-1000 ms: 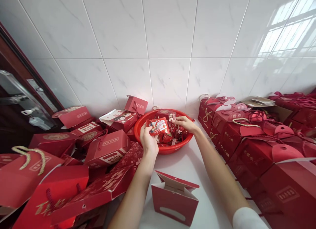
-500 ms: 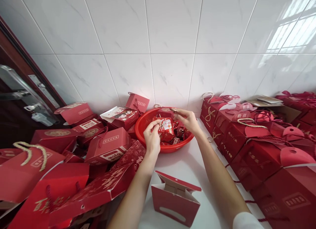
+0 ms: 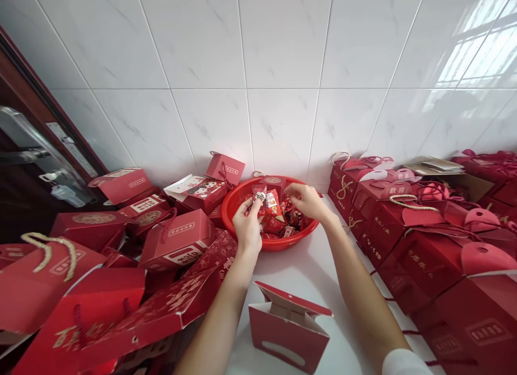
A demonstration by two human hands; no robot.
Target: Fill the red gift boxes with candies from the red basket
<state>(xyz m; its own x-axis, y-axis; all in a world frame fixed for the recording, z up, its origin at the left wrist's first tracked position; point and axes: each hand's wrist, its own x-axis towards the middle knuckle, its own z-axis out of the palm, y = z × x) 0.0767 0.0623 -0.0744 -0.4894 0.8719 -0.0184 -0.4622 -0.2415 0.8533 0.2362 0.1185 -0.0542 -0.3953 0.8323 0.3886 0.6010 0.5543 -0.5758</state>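
One more packet [image 3: 260,189] shows than a moment ago: your left hand [image 3: 248,227] now pinches it beside the red packet [image 3: 273,203], both over the basket [image 3: 278,245], so that hand seems to be collecting. The open box [image 3: 288,337] waits upright on the worktop [image 3: 278,270]. Your right hand [image 3: 310,203] has drawn back, fingers curled; I can't tell whether it holds anything.

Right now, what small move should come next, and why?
I'd probably lower the right hand to the loose packets: they lie just below it in the red basket, while the left hand already pinches red packets. Whether the right fingers hold anything, I can't tell.
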